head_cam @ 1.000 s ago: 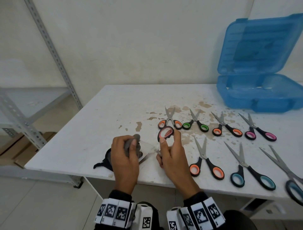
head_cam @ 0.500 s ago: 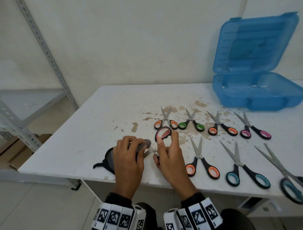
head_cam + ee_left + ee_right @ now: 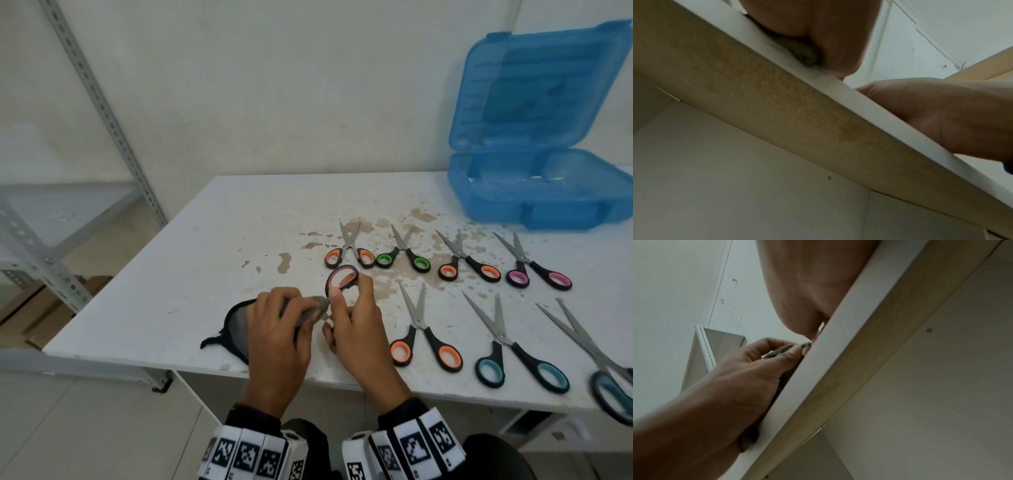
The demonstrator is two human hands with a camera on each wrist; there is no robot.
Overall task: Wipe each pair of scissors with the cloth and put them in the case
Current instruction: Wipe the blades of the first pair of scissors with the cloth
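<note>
Near the table's front edge my right hand (image 3: 346, 308) grips a pair of scissors by its black handle with the pink-lined loop (image 3: 342, 278). My left hand (image 3: 287, 315) pinches the grey cloth (image 3: 311, 310) around the blades, which are hidden inside the fold. More of the cloth (image 3: 236, 325) trails left on the table. In the right wrist view the left hand (image 3: 777, 352) pinches the cloth (image 3: 783, 349) at the table edge. The open blue case (image 3: 541, 192) stands at the back right.
Several other scissors lie in two rows on the stained white table (image 3: 212, 260), orange-handled (image 3: 349, 255), green-handled (image 3: 404, 260) and pink-handled (image 3: 537, 274) among them. A metal shelf frame (image 3: 102, 113) stands to the left. Both wrist views look up at the table's underside.
My left hand has slid the cloth along the blades toward the handle, so the bare blade seen before is now covered. The right hand keeps its hold on the handle.
</note>
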